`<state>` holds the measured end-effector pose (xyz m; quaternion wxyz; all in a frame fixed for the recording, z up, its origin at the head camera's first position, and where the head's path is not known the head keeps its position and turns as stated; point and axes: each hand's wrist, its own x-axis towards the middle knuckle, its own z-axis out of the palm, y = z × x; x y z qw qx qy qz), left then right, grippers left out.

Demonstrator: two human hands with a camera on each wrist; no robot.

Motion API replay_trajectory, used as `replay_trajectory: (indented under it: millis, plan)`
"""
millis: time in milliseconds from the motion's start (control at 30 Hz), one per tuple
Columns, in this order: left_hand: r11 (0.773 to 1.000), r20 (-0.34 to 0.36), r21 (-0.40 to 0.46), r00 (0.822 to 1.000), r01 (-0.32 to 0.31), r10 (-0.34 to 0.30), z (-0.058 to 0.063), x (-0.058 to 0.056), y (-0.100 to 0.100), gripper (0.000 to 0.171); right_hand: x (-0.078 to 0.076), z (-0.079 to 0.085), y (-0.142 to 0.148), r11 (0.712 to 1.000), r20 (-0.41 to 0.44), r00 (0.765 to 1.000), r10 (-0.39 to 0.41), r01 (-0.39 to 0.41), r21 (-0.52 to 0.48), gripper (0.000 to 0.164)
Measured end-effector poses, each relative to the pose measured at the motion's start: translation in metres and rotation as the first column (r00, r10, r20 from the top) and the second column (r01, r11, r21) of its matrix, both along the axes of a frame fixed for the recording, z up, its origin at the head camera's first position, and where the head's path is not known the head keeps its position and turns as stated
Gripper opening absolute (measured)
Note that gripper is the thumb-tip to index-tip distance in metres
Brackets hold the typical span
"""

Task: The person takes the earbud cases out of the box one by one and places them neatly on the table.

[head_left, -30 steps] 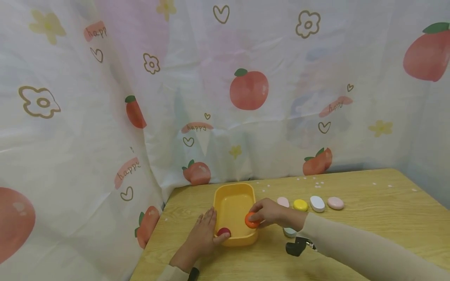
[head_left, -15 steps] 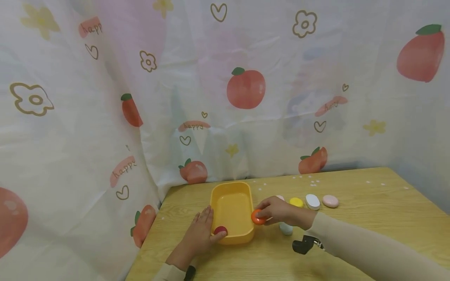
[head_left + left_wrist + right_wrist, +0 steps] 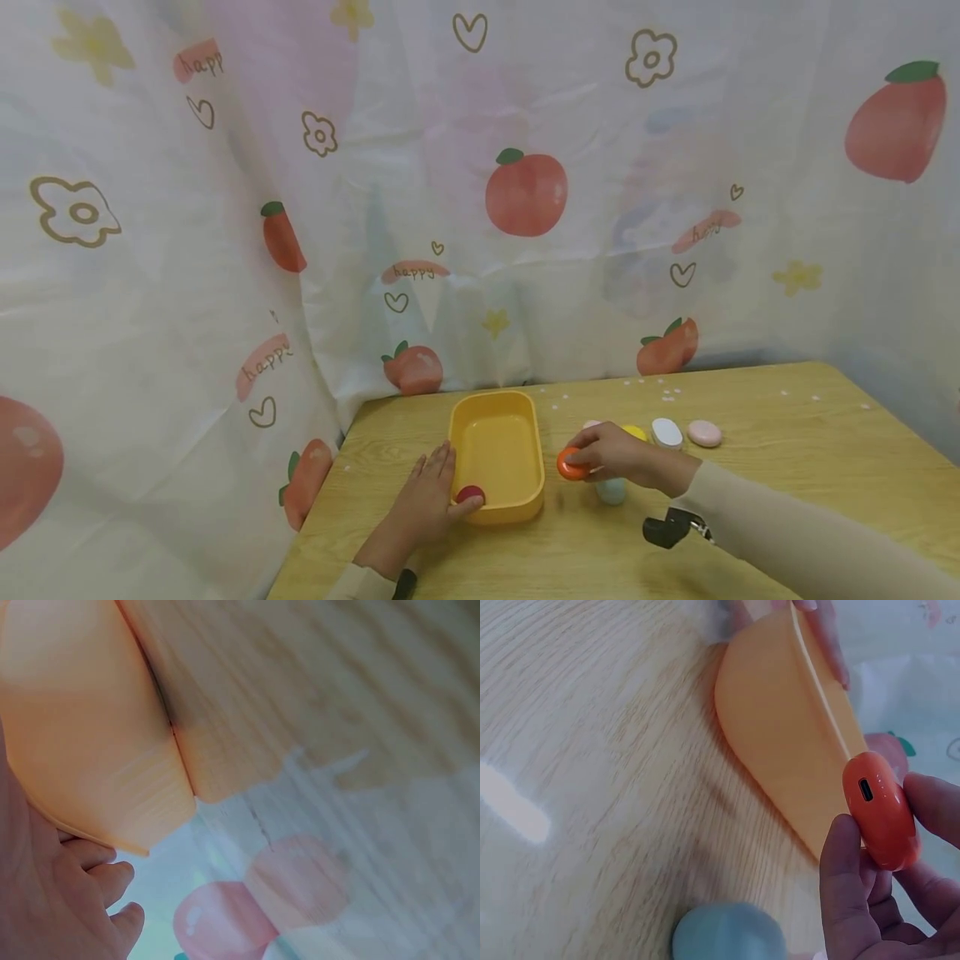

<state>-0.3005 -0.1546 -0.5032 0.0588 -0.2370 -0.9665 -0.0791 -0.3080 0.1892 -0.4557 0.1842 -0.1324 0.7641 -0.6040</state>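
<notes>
My right hand (image 3: 617, 454) holds a glossy orange earbud case (image 3: 573, 464) between thumb and fingers, just right of the yellow tray (image 3: 536, 500). The right wrist view shows a small charging port on the rounded edge of the orange case (image 3: 881, 811). My left hand (image 3: 427, 498) rests along the tray's left side with fingers straight, and its thumb reaches over the front left corner. Inside that corner lies a dark red rounded case (image 3: 470, 494), partly covered by the thumb. In the left wrist view, fingers (image 3: 112, 881) of the left hand touch the tray's rim.
A pale blue-green rounded case (image 3: 611, 491) sits just below the right hand. Behind it, a yellow one (image 3: 635, 432) is partly hidden; a white oval one (image 3: 667, 433) and a pink one (image 3: 705, 433) lie farther right. Small white bits (image 3: 670, 392) dot the wooden table (image 3: 772, 475).
My right hand has carried the orange earbud case rightward, from over the tray's right rim to outside it. The left hand keeps its place on the tray.
</notes>
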Motion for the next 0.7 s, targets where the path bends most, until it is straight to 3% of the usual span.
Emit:
replay_trajectory:
  millis: [233, 433, 700]
  plan:
    - [1.0, 0.017, 0.0, 1.0, -0.016, 0.016, -0.001, 0.0, 0.001, 0.1, 0.0, -0.011, 0.015, 1.0, -0.002, 1.0, 0.008, -0.008, -0.02, 0.033]
    - [1.0, 0.015, 0.003, 1.0, -0.019, 0.019, -0.002, 0.001, 0.001, 0.099, 0.004, -0.019, 0.028, 0.998, 0.023, 0.999, -0.034, 0.035, -0.047, 0.033]
    - [1.0, 0.007, 0.012, 1.0, -0.008, 0.008, -0.003, 0.001, 0.001, 0.098, 0.008, -0.019, 0.044, 0.997, 0.037, 0.998, -0.052, 0.054, -0.062, 0.04]
